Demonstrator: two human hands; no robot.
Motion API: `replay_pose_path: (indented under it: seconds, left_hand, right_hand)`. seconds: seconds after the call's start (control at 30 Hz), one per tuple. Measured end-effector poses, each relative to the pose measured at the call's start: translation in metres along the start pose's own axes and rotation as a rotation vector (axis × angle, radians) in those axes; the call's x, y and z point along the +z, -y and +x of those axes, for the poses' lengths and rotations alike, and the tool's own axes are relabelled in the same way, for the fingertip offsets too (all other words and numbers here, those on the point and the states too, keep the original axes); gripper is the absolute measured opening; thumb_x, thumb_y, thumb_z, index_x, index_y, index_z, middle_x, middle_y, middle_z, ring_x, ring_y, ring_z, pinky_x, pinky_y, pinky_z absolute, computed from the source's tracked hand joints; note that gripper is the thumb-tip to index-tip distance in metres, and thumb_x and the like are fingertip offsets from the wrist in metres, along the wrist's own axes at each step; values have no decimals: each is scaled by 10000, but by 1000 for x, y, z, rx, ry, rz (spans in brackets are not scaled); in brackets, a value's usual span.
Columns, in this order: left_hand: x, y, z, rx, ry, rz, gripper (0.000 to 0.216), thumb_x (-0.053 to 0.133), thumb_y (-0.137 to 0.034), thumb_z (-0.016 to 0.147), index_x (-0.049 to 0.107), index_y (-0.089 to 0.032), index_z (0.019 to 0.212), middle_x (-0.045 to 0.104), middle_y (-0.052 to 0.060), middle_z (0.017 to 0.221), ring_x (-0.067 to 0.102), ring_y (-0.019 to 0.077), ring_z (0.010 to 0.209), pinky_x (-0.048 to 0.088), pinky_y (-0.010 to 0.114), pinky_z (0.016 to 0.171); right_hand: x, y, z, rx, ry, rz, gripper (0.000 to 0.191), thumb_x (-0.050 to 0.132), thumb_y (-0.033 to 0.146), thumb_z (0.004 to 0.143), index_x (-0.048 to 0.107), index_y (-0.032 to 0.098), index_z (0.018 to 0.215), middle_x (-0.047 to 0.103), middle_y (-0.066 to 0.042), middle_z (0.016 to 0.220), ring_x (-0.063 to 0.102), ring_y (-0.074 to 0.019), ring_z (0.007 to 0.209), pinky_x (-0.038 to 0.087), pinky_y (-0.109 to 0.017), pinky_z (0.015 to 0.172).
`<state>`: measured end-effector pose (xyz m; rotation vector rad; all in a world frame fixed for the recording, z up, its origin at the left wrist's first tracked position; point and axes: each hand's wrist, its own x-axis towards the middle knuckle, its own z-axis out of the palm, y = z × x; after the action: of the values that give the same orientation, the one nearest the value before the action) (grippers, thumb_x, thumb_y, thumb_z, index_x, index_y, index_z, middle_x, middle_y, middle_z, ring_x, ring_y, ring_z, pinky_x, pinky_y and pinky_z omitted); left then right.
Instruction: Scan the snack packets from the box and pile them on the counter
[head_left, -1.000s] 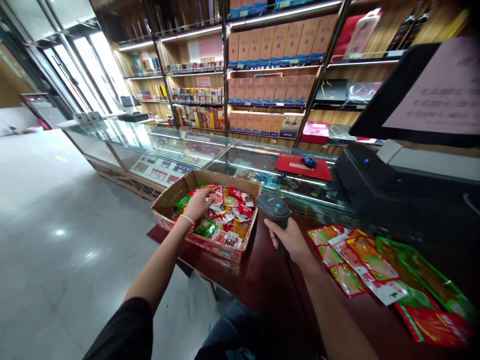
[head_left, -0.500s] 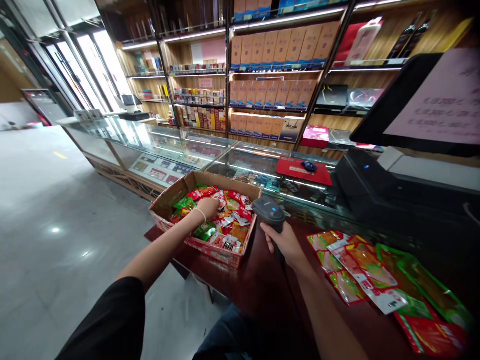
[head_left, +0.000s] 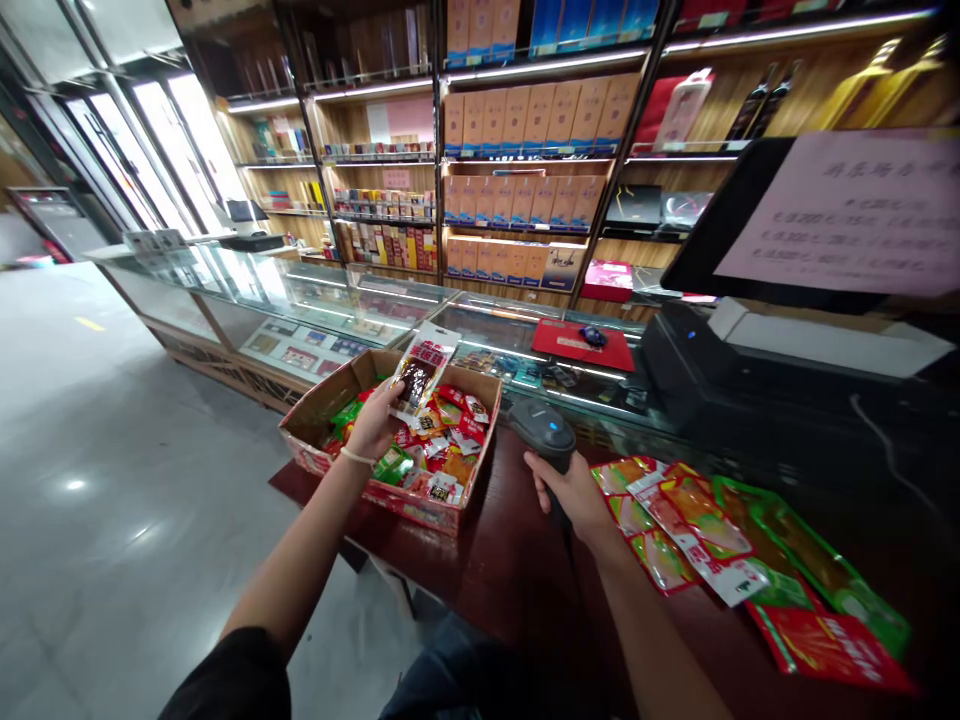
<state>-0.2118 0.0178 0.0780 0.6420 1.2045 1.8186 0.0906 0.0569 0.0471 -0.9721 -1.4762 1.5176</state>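
My left hand (head_left: 373, 424) grips a snack packet (head_left: 422, 372), white at the top with a dark filling showing through, and holds it tilted above the cardboard box (head_left: 420, 513). Inside the box lie many red, green and white snack packets (head_left: 457, 420). My right hand (head_left: 574, 495) is closed around the handle of a black barcode scanner (head_left: 544, 432), just right of the box. The scanner's head points toward the box, and a small blue light shows on it.
More snack packets (head_left: 697, 530) lie spread on the dark red table (head_left: 502, 570) at the right. Behind are a glass counter (head_left: 360, 300), a red mat (head_left: 551, 342) with a mouse (head_left: 592, 336), and a black monitor (head_left: 720, 220) with a pink sheet. Shelves hold boxes.
My left hand has come up out of the packets in the box, now with a dark snack packet in it. My right hand still holds the scanner. The view has shifted slightly right.
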Motion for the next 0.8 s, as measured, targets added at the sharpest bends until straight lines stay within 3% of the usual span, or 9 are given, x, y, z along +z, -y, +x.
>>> replay_pose_path:
  seconds: [0.07, 0.13, 0.4, 0.63, 0.7, 0.8]
  left_hand:
    - [16, 3, -3, -144, 26, -162, 177, 710, -185, 762, 639, -155, 921, 690, 12, 774, 626, 105, 601, 518, 202, 562]
    - [32, 8, -6, -194, 21, -227, 154, 701, -113, 763, 615, -154, 884, 699, 10, 771, 634, 88, 583, 532, 182, 552]
    - [88, 43, -23, -112, 76, -214, 274, 803, -142, 676, 618, -164, 877, 720, 3, 812, 658, 81, 613, 565, 185, 605]
    - [110, 56, -34, -72, 147, -168, 382, 857, -207, 589, 617, -159, 882, 699, -4, 798, 659, 94, 669, 547, 195, 631]
    - [112, 58, -36, -57, 170, -165, 372, 859, -223, 593, 589, -161, 842, 640, -39, 679, 617, 78, 593, 515, 186, 583]
    - [112, 61, -36, -27, 214, -154, 372, 850, -250, 629, 504, -172, 742, 421, -120, 486, 415, 24, 402, 384, 159, 446]
  right_hand:
    - [-7, 0, -5, -12, -26, -2, 416, 782, 519, 714, 508, 209, 753, 529, 65, 497, 457, -87, 321, 348, -196, 327]
    - [-14, 1, -11, -28, -52, -9, 414, 766, 531, 728, 511, 205, 742, 519, 65, 490, 451, -84, 320, 345, -196, 326]
    - [-46, 5, -37, -59, -153, -113, 417, 724, 556, 765, 501, 207, 716, 497, 63, 471, 449, -87, 333, 355, -210, 357]
    - [-47, 19, -51, -63, -122, -199, 368, 730, 478, 774, 524, 228, 950, 537, 82, 502, 473, -110, 352, 379, -223, 369]
    - [-42, 23, -51, -65, -96, -236, 353, 724, 442, 783, 533, 225, 986, 542, 81, 504, 478, -114, 361, 394, -229, 384]
    - [-37, 25, -50, -56, -85, -265, 320, 717, 408, 785, 548, 212, 974, 536, 75, 498, 469, -112, 361, 393, -234, 387]
